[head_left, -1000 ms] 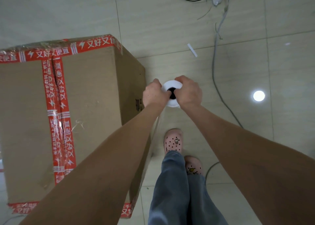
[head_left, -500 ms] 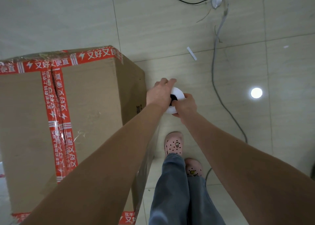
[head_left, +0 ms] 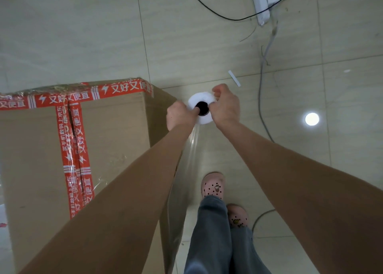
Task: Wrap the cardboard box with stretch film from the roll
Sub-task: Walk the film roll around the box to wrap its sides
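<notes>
red tape (head_left: 122, 89) on cardboard box (head_left: 116, 132), white "又好又便宜" with lightning signs, smaller print illegible

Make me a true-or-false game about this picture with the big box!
1. The left hand and the right hand both hold the white roll of clear stretch film. True.
2. The brown cardboard box is sealed with blue tape. False: the tape is red with white writing.
3. The roll lies flat on top of the box. False: the hands hold it beside the box's corner.
4. A white power strip lies on the tiled floor. True.
</notes>
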`<action>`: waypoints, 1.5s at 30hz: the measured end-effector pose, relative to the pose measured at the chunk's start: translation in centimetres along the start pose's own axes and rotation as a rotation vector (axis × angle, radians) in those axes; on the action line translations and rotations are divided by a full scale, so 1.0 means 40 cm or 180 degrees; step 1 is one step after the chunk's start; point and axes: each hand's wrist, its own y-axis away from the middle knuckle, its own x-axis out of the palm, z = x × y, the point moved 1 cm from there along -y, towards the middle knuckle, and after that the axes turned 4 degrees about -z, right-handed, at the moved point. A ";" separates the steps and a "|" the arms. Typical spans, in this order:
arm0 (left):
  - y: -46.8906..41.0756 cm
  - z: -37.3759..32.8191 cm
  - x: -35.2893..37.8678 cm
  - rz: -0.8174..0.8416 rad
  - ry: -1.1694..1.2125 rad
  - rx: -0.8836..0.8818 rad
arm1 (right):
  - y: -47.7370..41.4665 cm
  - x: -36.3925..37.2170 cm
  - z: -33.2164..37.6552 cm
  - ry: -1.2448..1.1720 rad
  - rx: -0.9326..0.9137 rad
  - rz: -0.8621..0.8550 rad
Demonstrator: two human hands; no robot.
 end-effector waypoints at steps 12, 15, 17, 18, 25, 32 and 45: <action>-0.006 -0.075 -0.011 -0.0023 -0.1145 0.1354 | -0.005 -0.003 0.001 0.0776 0.0119 0.0098; -0.018 -0.084 -0.017 -0.0048 -0.1385 0.1537 | -0.016 -0.005 0.019 0.1168 -0.0212 0.0153; -0.032 -0.094 -0.025 -0.0089 -0.1489 0.1609 | -0.024 -0.003 0.032 0.1336 -0.0421 0.0171; -0.039 -0.098 -0.027 -0.0084 -0.1474 0.1584 | -0.029 -0.004 0.038 0.1412 -0.0500 0.0184; -0.075 -0.108 -0.055 -0.0082 -0.0620 0.0508 | -0.100 -0.008 0.122 0.2055 -0.1523 0.0346; -0.110 -0.125 -0.079 -0.0105 -0.0125 -0.0320 | -0.129 0.011 0.141 0.1653 -0.0707 0.0295; -0.170 -0.192 -0.084 -0.0132 -0.1565 0.1300 | -0.177 0.007 0.186 0.2030 -0.1353 0.0389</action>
